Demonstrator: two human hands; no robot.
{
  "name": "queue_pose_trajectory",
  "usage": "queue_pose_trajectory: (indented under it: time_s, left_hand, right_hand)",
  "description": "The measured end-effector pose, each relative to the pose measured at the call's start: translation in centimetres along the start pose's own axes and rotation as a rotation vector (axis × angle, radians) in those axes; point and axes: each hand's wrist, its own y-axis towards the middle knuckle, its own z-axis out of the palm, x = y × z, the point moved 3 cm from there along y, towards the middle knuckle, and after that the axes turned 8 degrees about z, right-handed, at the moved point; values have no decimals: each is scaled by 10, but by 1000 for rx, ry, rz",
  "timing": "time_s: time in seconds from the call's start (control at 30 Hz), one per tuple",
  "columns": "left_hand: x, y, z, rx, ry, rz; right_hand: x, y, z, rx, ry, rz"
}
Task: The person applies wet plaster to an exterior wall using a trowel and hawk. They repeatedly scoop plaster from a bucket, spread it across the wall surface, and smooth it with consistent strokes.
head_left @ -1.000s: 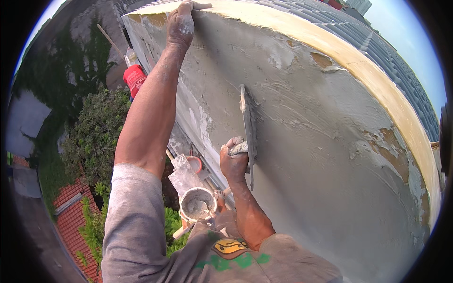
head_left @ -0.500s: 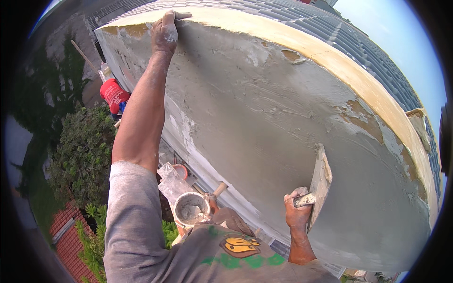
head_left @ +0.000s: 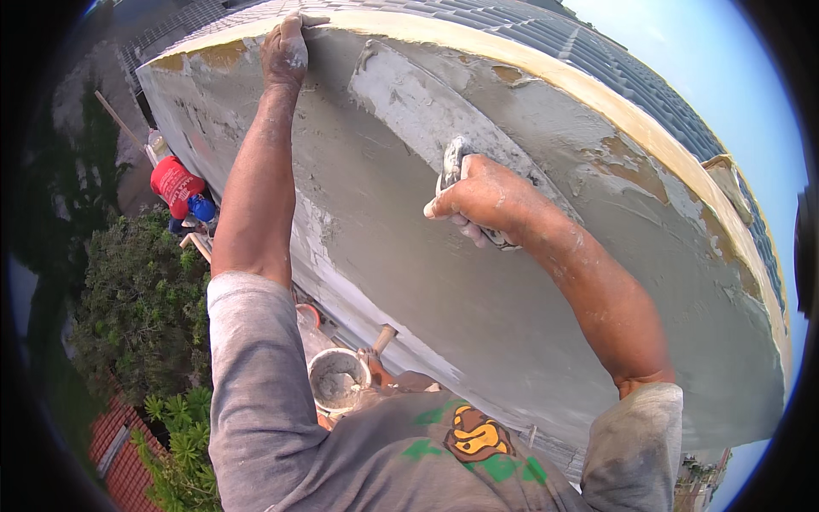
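High on the left, my left hand [head_left: 286, 58] holds the top edge [head_left: 384, 23] of a wall, its fingers hooked over the ledge and the thumb side pointing right. My right hand [head_left: 495, 198] is wrapped around the handle of a long plastering float [head_left: 418, 107]. The float's broad blade lies against the wall, tilted from upper left to lower right, just below the ledge. Wet grey plaster [head_left: 384, 209] covers most of the wall face. Brownish bare patches [head_left: 636, 166] show near the upper right edge.
Below me stands a bucket [head_left: 317, 360] with grey mortar inside, near a wooden post end [head_left: 385, 338]. A person in red [head_left: 175, 183] is lower down at the left, above trees [head_left: 141, 299]. Roof tiles [head_left: 597, 55] rise behind the ledge; a cloth-like bundle [head_left: 728, 186] rests there.
My right hand has carried the float up and left from the lower right of the wall, turning its blade flat toward the surface. My left hand keeps its hold on the ledge.
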Motion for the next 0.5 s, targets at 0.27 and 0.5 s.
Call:
queue_pose_trajectory:
  time_s: [0.27, 0.5]
  left_hand:
    - [-14, -2, -19, -17, 90, -53]
    - [-43, -14, -8, 12, -14, -66]
  right_hand:
    - [-101, -64, -18, -211, 238, -75]
    - [-219, -133, 21, -469, 514, -67]
